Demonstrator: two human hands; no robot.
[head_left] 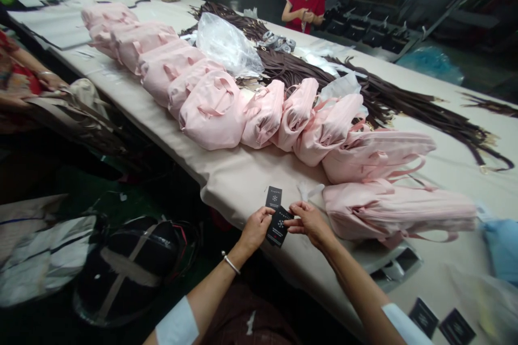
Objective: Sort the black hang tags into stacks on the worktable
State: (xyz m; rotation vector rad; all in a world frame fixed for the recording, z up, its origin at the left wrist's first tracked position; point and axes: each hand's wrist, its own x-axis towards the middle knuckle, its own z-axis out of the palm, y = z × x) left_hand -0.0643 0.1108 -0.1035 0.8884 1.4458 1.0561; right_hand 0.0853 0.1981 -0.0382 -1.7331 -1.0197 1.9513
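Note:
Between my two hands is a black hang tag [278, 226] with a white snowflake-like mark and small print. My left hand [257, 230] pinches its left side, and a bracelet circles that wrist. On the tag's right edge, the fingers of my right hand [311, 222] are closed. Just behind it, another black tag [274, 197] shows, partly covered by the front one; whether it is held or lies on the table I cannot tell. Past my hands, a row of pink bags [214, 110] runs across the table [243, 180], the closest pink bag [396, 210] lying right of my right hand.
Two more black tags [423, 317] lie at the lower right. Dark brown straps [413, 108] and a clear plastic bag [229, 46] lie behind the pink bags. A person in red [305, 2] stands across the table; another person's hand [52, 81] is at left. Wrapped bundles [129, 269] sit below.

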